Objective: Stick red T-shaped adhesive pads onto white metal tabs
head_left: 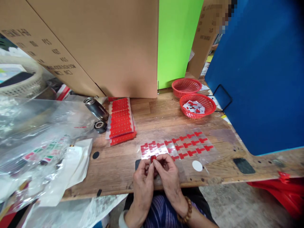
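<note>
The left hand (143,186) and the right hand (169,177) are close together above the near edge of the brown wooden table (152,120). Between the fingertips there is a small dark red piece (153,158); the thumb and forefinger of each hand are pinching it, and the other fingers are curled. Just beyond the fingertips lies a clear plastic sheet with red T-like shapes (187,145), which continues to the right of them. A flat white round disc (197,166) is also to the right of the fingers. Farther away, on the right side, stand two round red plastic baskets; the nearer basket (209,106) has white and red pieces inside, and the farther basket (186,86) is touching it. Beyond the fingers to the left are a stack of red-printed clear sheets (121,118) and an open dark metal flask (97,109).
</note>
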Demonstrator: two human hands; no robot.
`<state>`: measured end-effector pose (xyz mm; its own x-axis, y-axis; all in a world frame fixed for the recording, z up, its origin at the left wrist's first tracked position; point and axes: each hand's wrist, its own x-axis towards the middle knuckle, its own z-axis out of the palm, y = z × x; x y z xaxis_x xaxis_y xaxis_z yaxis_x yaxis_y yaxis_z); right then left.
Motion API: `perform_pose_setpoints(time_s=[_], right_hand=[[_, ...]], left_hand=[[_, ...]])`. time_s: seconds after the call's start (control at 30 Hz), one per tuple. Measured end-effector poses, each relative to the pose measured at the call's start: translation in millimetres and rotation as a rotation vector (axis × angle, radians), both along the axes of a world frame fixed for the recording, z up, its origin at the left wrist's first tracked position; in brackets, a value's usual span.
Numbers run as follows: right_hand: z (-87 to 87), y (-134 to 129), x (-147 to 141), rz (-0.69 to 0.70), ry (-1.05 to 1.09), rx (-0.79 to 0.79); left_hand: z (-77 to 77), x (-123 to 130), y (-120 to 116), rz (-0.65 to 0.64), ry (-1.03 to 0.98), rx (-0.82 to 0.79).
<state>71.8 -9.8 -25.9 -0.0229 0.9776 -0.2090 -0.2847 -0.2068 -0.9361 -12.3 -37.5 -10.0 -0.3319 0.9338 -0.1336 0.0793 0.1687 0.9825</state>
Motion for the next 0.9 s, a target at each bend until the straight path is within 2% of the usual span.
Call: perform_pose_setpoints(time_s=[0.23,0.4,0.47,0.57,0.73,0.9], right_hand=[[-2.5,3.6,-0.2,-0.033,-0.034,0.079],[-1.5,1.0,-0.2,-0.121,-0.198,0.27],[0.3,0.3,-0.2,-0.138,-0.229,0.301],[6.0,2.3,0.2,-0.106,-0.143,0.188],[18.5,7.6,1.4,-0.004,0.305,-0.055],[21.9,6.2,1.8,0.01,0.345,-0.141]], left_hand=[[-0.2,-1.2,-0.7,-0.007,0.073,0.018],[1.4,0.7,0.8,-0.01,0.171,0.038],[3.3,1.6,0.6,-0.013,0.224,0.052],[5.4,1.7,-1.0,-0.024,0.328,0.08],[2.6,-0.5,-3.6,-0.047,0.477,0.128],[-2.5,-2.1,-1.3,-0.035,0.533,0.137]])
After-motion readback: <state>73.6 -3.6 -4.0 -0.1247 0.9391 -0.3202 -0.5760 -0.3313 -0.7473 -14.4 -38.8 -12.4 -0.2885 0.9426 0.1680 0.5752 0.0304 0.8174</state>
